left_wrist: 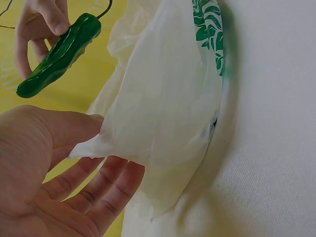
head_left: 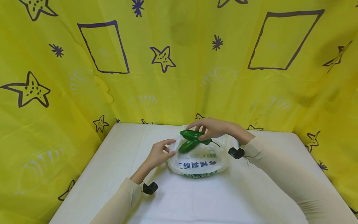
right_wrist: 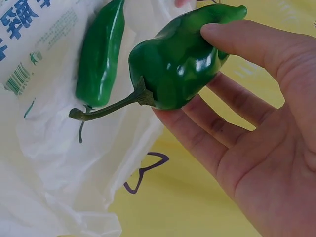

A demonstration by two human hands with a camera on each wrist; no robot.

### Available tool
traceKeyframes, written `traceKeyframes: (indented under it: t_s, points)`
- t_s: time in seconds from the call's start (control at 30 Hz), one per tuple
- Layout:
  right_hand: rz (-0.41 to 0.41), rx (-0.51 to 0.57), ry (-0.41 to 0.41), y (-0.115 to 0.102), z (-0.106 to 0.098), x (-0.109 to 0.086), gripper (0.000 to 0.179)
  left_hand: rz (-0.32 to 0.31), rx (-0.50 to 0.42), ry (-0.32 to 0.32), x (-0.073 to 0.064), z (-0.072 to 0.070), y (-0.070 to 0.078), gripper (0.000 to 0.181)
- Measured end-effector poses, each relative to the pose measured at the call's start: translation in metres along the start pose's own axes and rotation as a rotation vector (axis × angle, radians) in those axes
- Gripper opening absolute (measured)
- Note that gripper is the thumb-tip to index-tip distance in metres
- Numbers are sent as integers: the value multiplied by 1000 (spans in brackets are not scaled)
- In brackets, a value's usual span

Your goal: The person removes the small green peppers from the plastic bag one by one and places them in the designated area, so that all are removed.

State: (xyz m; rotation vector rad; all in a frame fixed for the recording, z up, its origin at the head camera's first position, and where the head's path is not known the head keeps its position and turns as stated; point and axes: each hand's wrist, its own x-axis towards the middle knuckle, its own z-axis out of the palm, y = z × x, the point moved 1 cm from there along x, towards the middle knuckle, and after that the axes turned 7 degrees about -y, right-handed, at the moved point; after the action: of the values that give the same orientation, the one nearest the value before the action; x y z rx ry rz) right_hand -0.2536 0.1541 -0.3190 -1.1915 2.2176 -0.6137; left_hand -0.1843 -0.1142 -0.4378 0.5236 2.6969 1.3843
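Note:
My right hand (head_left: 213,127) grips a green pepper (right_wrist: 173,61) between thumb and fingers, its stem pointing away from the palm. It is held over the open mouth of a white plastic bag (head_left: 173,165) with blue and green print. A second green pepper (right_wrist: 100,57) lies in the bag, partly behind the held one in the head view. My left hand (head_left: 158,153) pinches the bag's left edge; in the left wrist view the thumb is on one side of the thin film (left_wrist: 158,98) and the fingers on the other.
The bag stands on a white-covered table (head_left: 139,133), near its far edge. Yellow curtains (head_left: 184,84) with drawn stars and frames hang close behind and along both sides. A black wrist camera (head_left: 236,153) is strapped to the right wrist, and another (head_left: 150,188) to the left.

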Motion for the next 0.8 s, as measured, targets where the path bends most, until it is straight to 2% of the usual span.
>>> traceKeyframes:
  t_s: [0.37,0.8]
  points:
    - [-26,-26,81,-2,-7,-16,56,-1,-13,-5,0,1,0,49]
    - [29,-24,126,0,-11,-46,58,4,-11,-8,0,-1,2,49]
